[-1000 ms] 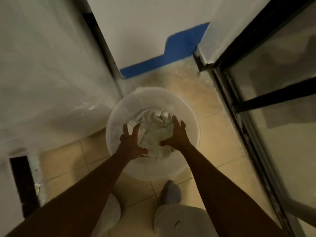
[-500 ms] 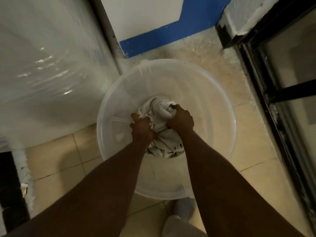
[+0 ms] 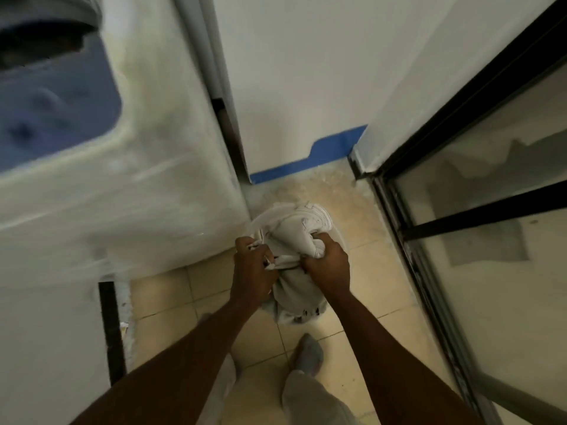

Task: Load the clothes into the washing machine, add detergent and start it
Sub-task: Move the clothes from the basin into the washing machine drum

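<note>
A bundle of pale grey-white clothes point(image 3: 294, 240) hangs in the air above the tiled floor, gripped from both sides. My left hand point(image 3: 253, 268) is closed on its left part, my right hand point(image 3: 329, 263) on its right part. The white top-loading washing machine point(image 3: 147, 191) fills the left of the view, blurred, with a blue panel point(image 3: 55, 111) and a dark opening point(image 3: 36, 41) at the upper left. The clear plastic tub is mostly hidden behind the clothes; only part of its rim point(image 3: 260, 217) shows.
A white wall with a blue skirting strip point(image 3: 310, 164) closes the far end. A black-framed glass sliding door point(image 3: 478, 225) runs along the right. My feet point(image 3: 306, 354) stand on beige tiles in the narrow strip between machine and door.
My open hands reached into the tub, closed on the clothes, and have lifted the bundle out. The view has risen and tilted up, bringing the machine's top into sight.
</note>
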